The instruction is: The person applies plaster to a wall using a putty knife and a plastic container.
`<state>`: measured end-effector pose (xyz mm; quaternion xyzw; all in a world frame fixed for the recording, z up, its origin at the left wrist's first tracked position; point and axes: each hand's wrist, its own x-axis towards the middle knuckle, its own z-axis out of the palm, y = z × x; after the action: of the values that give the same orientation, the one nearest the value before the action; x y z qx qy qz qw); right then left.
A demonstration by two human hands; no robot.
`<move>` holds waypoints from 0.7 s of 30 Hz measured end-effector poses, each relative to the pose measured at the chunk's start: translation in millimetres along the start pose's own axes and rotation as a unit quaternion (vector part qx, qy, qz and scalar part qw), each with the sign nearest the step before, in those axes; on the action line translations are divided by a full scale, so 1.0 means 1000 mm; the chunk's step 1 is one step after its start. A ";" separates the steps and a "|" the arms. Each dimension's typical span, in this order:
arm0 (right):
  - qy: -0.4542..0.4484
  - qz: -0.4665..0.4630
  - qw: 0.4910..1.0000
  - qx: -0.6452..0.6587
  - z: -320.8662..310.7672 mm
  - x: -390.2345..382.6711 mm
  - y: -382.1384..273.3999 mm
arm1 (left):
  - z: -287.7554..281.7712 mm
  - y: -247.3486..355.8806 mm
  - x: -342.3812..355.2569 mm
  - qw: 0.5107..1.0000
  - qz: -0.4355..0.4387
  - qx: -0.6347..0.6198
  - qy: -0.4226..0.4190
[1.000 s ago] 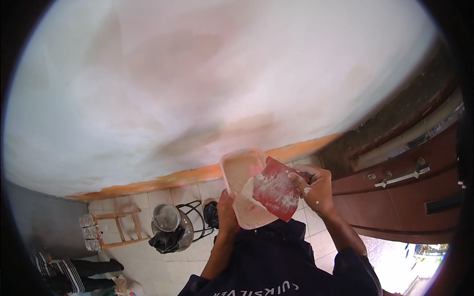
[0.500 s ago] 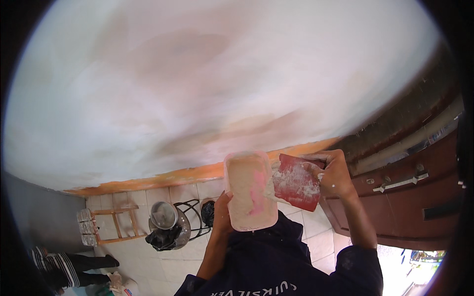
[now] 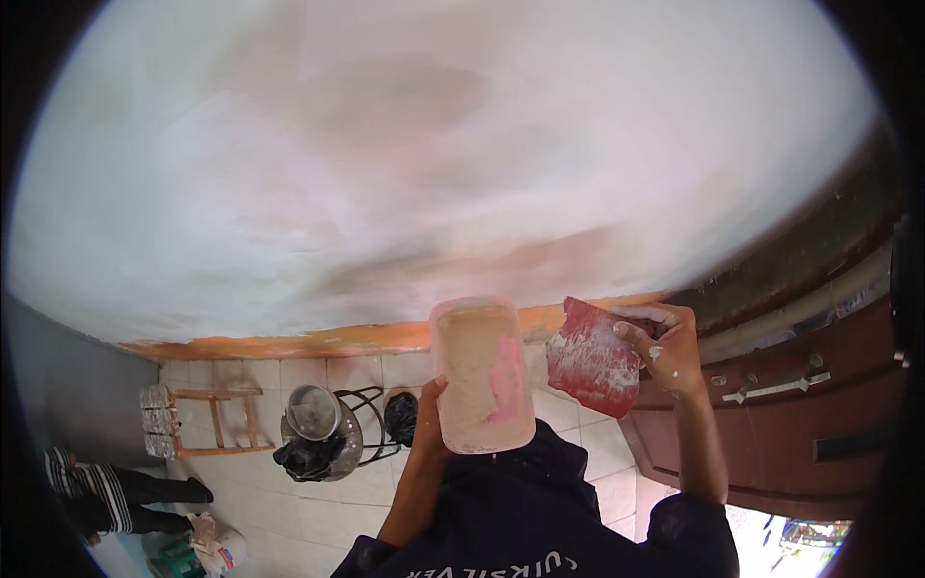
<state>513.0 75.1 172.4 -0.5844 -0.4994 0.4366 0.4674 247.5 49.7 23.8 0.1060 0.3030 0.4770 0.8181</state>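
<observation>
My left hand grips the near left side of a pink rectangular plastic tub. Beige putty lies in it, and bare pink shows through along its right part. In my right hand is a wide red putty knife, its blade smeared with pale putty and pointing left. A narrow gap parts the blade from the tub's right rim. Both are held in front of a wall with white and brownish patches and an orange strip along its foot.
A stool carries a metal pot and a black plastic bag. A small wooden ladder lies left of it. Another person in striped clothes is at lower left, near a white bucket. On the right is a brown door.
The putty knife has moved right, away from the tub's rim, and its blade has turned slightly. The tub has shifted a little left.
</observation>
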 end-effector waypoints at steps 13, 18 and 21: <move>-0.019 -0.012 0.993 0.114 0.013 -0.006 0.028 | 0.002 -0.006 0.002 1.000 -0.006 -0.004 -0.027; -0.056 0.016 0.980 0.190 0.014 -0.011 0.051 | 0.005 -0.004 0.003 0.996 0.035 0.084 -0.009; -0.068 0.035 0.972 0.222 0.018 -0.015 0.067 | -0.005 -0.011 0.010 0.998 0.028 0.050 -0.012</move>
<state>505.9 57.3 103.5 -0.4519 -0.4002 0.5915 0.5346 256.0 52.1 10.3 0.1615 0.3135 0.4828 0.8016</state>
